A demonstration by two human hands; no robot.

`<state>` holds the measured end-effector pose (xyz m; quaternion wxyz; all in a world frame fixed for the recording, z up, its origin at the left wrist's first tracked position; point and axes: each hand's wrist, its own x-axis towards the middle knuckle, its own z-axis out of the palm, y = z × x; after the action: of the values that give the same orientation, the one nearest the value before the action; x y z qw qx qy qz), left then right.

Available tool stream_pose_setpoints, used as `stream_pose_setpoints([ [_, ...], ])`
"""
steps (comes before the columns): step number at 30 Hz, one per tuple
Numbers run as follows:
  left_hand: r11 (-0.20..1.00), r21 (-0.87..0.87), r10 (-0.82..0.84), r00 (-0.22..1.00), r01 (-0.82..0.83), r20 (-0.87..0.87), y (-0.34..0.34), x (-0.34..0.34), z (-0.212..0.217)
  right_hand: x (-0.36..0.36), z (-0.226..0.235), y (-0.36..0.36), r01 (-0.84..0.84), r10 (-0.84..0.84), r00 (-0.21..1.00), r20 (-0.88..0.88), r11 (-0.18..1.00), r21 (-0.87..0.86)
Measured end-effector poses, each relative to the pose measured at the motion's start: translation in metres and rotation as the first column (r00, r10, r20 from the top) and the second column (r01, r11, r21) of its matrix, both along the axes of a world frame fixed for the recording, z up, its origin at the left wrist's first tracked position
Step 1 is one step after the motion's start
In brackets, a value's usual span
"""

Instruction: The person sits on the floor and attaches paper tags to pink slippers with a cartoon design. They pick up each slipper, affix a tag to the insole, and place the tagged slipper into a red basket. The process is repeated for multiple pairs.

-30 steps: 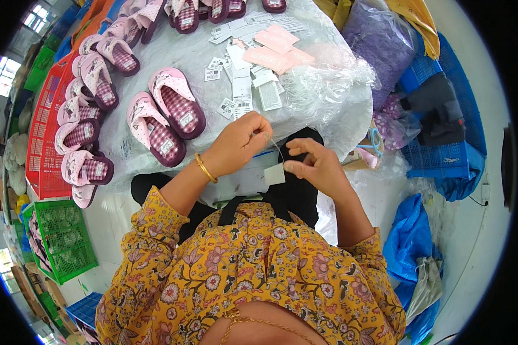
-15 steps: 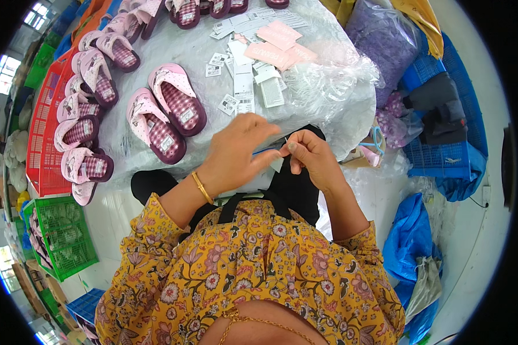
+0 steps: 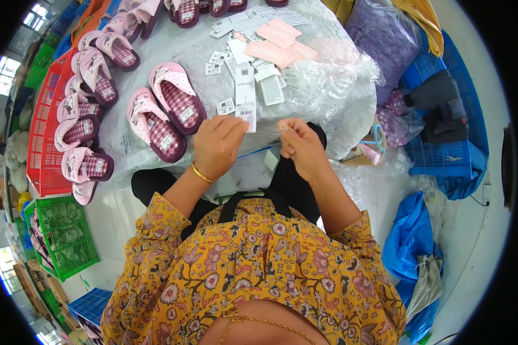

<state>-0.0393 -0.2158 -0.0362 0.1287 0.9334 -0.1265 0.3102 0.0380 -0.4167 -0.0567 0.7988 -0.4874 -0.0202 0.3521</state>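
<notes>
My left hand, with a gold bangle at its wrist, is at the table's near edge, fingers bent and pinching the lower end of a white printed label strip. My right hand is raised to its right, thumb and fingers pressed together; whatever they hold is too small to make out. A small pale tag shows below and left of the right fingers; whether it hangs from them I cannot tell. Left of my left hand lies a pair of pink slippers, the nearer slipper and its mate, with dark plum soles and checked insoles.
Small square labels and pink cards lie on the plastic-covered table. More slippers line its left edge. A red crate and green crate stand left, a blue crate and purple bag right.
My hands have moved apart. The left one has closed on the label strip, which has slid toward me; the right one has shifted slightly, its fingers still together.
</notes>
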Motion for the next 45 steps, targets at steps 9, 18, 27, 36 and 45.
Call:
stream_pose_setpoints([
  [9,0.942,-0.329,-0.085,0.996,0.072,-0.025,-0.015,-0.05,0.0,-0.011,-0.01,0.029,-0.059,0.053,0.988,-0.144,0.997,-0.044],
  [18,-0.114,-0.921,-0.348,0.883,-0.374,-0.315,-0.022,-0.047,-0.018,-0.036,-0.004,0.027,0.011,0.043,0.971,0.234,0.974,-0.227],
  [27,0.258,-0.912,-0.341,0.853,-0.318,-0.394,-0.01,-0.051,-0.015,-0.041,0.013,0.024,0.355,0.214,0.384,0.898,0.864,-0.357],
  [36,0.513,-0.838,-0.257,0.897,-0.188,-0.359,-0.016,-0.051,0.005,-0.039,0.014,0.01,0.283,0.253,0.309,0.917,0.896,-0.343],
  [45,0.524,-0.824,-0.336,0.837,-0.215,-0.432,-0.009,-0.041,0.001,-0.037,0.012,0.009,0.082,0.335,0.543,0.77,0.891,-0.446],
])
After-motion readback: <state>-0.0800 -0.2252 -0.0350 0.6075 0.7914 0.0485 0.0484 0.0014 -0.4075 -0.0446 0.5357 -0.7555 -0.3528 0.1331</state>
